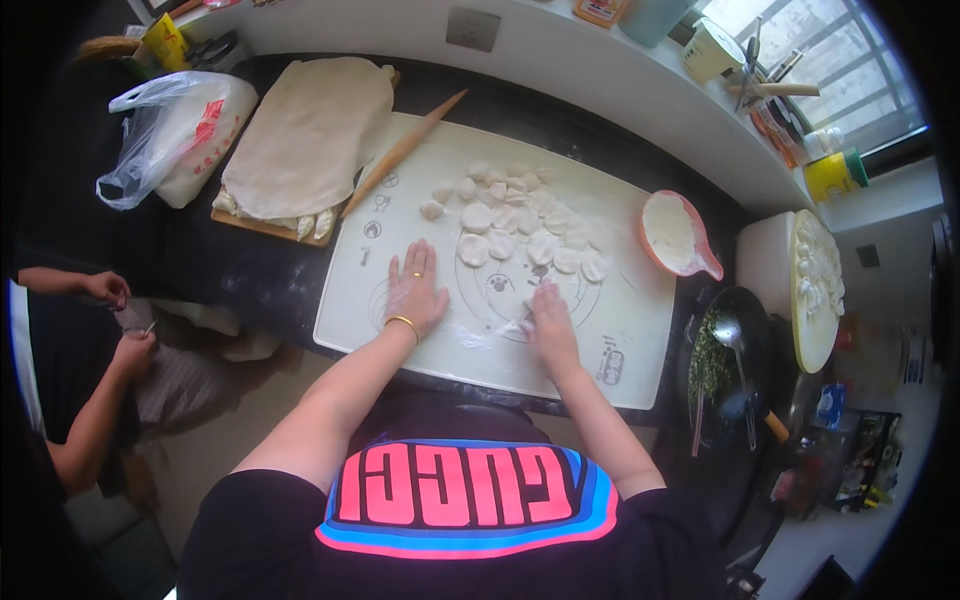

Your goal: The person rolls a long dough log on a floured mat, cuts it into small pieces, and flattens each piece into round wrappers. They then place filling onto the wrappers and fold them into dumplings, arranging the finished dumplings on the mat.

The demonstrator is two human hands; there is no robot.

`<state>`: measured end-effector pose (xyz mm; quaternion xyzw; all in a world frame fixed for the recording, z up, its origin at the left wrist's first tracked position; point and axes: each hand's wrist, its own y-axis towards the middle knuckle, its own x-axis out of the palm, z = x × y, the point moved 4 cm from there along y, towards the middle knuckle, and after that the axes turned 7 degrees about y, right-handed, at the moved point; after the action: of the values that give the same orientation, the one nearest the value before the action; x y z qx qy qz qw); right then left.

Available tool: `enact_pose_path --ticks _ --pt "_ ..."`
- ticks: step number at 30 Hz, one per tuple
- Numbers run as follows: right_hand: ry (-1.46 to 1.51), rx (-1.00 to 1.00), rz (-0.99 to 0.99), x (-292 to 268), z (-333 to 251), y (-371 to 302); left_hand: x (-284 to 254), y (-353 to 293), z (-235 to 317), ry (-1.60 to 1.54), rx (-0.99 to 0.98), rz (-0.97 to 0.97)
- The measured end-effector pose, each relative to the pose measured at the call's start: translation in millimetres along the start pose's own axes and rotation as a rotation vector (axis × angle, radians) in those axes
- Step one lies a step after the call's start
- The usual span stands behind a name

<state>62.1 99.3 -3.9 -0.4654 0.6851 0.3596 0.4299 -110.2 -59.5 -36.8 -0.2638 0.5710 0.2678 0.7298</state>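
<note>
The left hand [416, 292] lies on the white pastry mat [638, 310], fingers slightly spread, the right hand [547, 320] is too blurred to tell its fingers' state, and overlapping dough rounds [503, 218] beyond both could stick together if too thinly floured.

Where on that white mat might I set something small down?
The mat offers bare patches between the right hand and pink bowl, and between the rolling pin and left hand, printing aside. Dough rounds crowd the upper middle.

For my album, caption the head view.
Left hand on floury white rectangular mat, right hand near pale round dough pieces.
</note>
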Motion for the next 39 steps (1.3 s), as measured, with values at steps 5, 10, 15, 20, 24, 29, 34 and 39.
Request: enact_pose_path --ticks 5,10,15,20,24,29,34,39 --pt "0.056 0.013 -0.177 21 2 -11 4 -1 -1 0.013 0.018 0.021" --pt "0.014 0.064 -0.276 24 -3 -16 1 -1 0 0.039 0.019 -0.011" --pt "0.035 0.062 -0.29 24 -10 11 -1 1 2 0.015 0.021 -0.009" --pt "0.095 0.258 -0.208 22 5 37 6 0 -2 0.069 0.012 -0.02" --pt "0.11 0.152 -0.306 31 -26 28 4 2 0 0.03 0.015 -0.032" --pt "0.156 -0.035 0.111 14 -33 115 5 0 -3 0.03 0.013 -0.027" --pt "0.139 0.007 0.135 29 -40 191 4 0 -2 0.02 0.006 -0.046" --pt "0.042 -0.034 0.236 50 -22 226 2 0 -2 -0.006 0.019 -0.032"
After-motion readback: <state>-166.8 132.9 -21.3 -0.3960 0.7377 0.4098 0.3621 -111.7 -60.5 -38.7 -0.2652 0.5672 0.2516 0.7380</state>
